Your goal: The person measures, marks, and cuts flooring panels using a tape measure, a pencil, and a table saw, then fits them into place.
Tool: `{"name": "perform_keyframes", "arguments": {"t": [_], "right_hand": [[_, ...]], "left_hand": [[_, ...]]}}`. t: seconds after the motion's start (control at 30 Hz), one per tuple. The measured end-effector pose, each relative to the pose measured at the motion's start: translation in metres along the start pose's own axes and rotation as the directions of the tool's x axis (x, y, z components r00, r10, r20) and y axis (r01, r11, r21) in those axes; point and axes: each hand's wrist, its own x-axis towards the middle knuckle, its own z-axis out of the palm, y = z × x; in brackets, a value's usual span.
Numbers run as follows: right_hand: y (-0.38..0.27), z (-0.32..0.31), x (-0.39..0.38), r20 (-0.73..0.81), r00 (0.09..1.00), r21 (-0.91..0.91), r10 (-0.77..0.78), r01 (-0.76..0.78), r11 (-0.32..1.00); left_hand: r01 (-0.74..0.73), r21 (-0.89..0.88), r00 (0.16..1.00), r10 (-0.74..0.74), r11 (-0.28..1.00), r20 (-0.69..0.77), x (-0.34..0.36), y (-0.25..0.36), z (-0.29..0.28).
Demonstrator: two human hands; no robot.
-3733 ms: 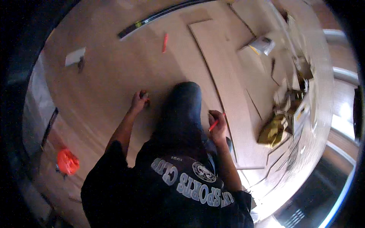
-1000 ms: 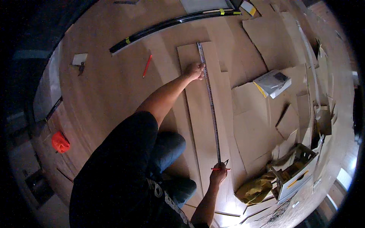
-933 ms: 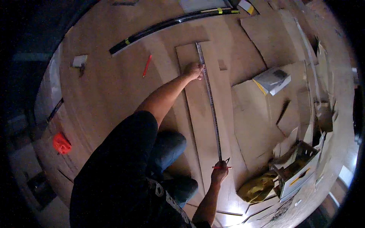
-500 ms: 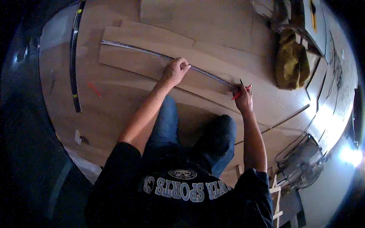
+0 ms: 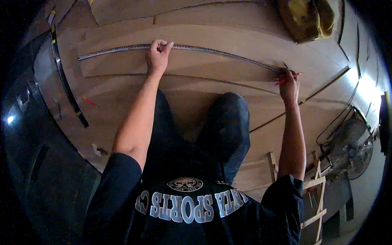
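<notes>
A long, thin metal ruler (image 5: 212,50) with fine markings lies along a brown cardboard strip (image 5: 118,66); its left end is near the strip's left edge. My left hand (image 5: 158,59) is over the left half of the ruler, thumb and forefinger pinched together on it. At the right end my right hand (image 5: 290,87) is closed round a slim red pen-like tool (image 5: 297,75), its fingers down by the ruler's end. A dark pointed tip (image 5: 286,64) sticks out above that hand; what it belongs to is hidden.
Larger cardboard sheets spread under my knees. A black strip with yellow marks (image 5: 60,67) and a red mark or stick (image 5: 90,102) lie to the left. An olive-yellow bag or cloth (image 5: 308,20) is at the far right, a fan (image 5: 351,153) and wooden frame (image 5: 316,183) nearer right.
My left hand has moved leftward along the ruler. My right hand remains at its right end with the red tool. The whole view has shifted and turned.
</notes>
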Motion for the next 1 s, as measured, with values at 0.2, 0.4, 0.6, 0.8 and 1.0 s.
{"name": "perform_keyframes", "arguments": {"t": [0.2,0.4,0.6,0.8,1.0], "right_hand": [[0.047,-0.006,-0.006,-0.096,0.995,-0.121,-0.027,0.015,0.993],[0.042,-0.001,-0.007,-0.096,0.995,-0.212,0.012,-0.032,0.977],[0.008,0.010,-0.013,-0.275,0.950,-0.550,-0.147,-0.030,0.835],[-0.056,0.044,-0.012,-0.107,0.818,0.220,-0.565,0.574,0.789],[-0.053,0.085,0.006,-0.151,0.860,0.434,-0.488,0.501,0.748]], "left_hand": [[-0.534,0.173,0.845,0.517,0.828,0.134,-0.002,0.059,0.038],[-0.648,0.219,0.761,0.618,0.729,0.195,-0.027,0.087,0.110],[-0.657,0.325,0.747,0.645,0.680,0.161,-0.033,0.073,0.122],[-0.678,0.322,0.727,0.667,0.661,0.163,-0.033,0.074,0.128],[-0.669,0.397,0.723,0.675,0.628,0.150,-0.033,0.068,0.131]]}}
